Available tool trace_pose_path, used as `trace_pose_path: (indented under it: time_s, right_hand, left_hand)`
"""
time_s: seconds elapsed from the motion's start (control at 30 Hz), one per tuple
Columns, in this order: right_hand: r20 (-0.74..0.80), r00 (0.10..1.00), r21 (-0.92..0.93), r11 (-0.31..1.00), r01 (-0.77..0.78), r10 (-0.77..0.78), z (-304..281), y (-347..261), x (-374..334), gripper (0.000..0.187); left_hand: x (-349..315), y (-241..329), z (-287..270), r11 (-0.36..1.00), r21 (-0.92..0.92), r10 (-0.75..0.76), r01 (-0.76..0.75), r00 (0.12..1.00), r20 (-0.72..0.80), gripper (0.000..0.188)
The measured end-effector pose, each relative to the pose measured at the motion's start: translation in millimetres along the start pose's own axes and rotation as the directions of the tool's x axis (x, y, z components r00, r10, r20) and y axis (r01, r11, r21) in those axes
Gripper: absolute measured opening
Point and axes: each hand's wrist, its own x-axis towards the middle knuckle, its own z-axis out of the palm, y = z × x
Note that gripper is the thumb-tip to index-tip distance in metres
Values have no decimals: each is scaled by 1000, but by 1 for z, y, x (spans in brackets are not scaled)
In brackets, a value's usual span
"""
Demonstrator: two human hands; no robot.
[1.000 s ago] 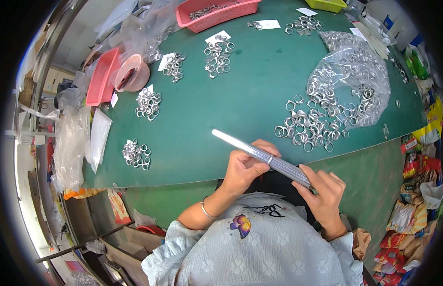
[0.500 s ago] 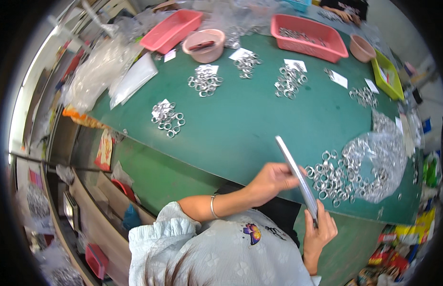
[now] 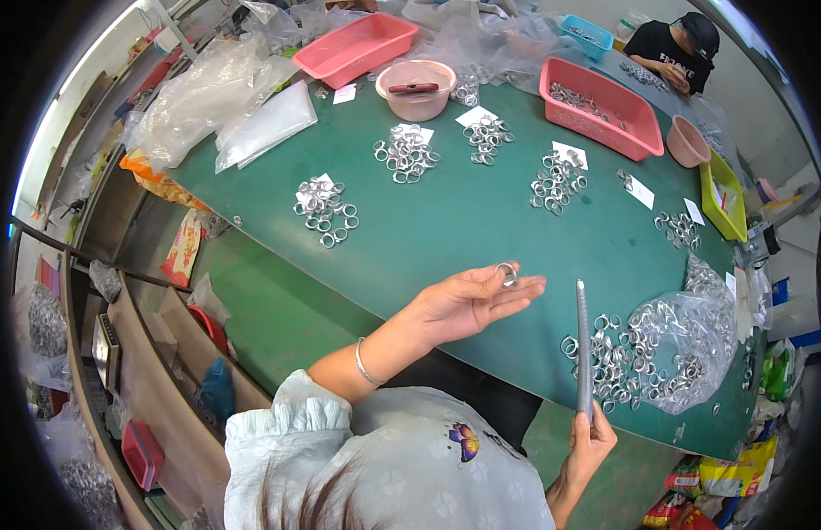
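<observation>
Between the thumb and index finger of my left hand (image 3: pixel 459 306) is a silver ring (image 3: pixel 508 282), held above the green table, with the other fingers stretched out. My right hand (image 3: pixel 587 446) grips the lower end of a grey metal ring mandrel (image 3: pixel 584 349), a long tapered rod standing nearly upright with no ring seen on it. Behind the mandrel lies a loose pile of silver rings (image 3: pixel 612 358), running into the mouth of a clear plastic bag (image 3: pixel 722 331) that holds more rings.
Several small ring piles with white paper slips, such as one pile (image 3: pixel 326 215), lie across the green table (image 3: pixel 428 238). Farther back are pink trays (image 3: pixel 645 141), a pink bowl (image 3: pixel 419 106), a lime tray (image 3: pixel 724 208) and plastic bags (image 3: pixel 207 106). A person (image 3: pixel 671 53) sits at the far right.
My left hand has moved away from the mandrel to the left and up, with a ring now visible in its fingers. The mandrel has swung from leaning left to nearly upright. The view has shifted.
</observation>
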Motion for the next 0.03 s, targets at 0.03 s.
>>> trace_pose_path:
  time_s: [0.03]
  right_hand:
    - [30,999,56,997,-45,43,2,-4,1,31]
  left_hand:
    - [-1,1,1,1000,-7,-20,20,1000,7,39]
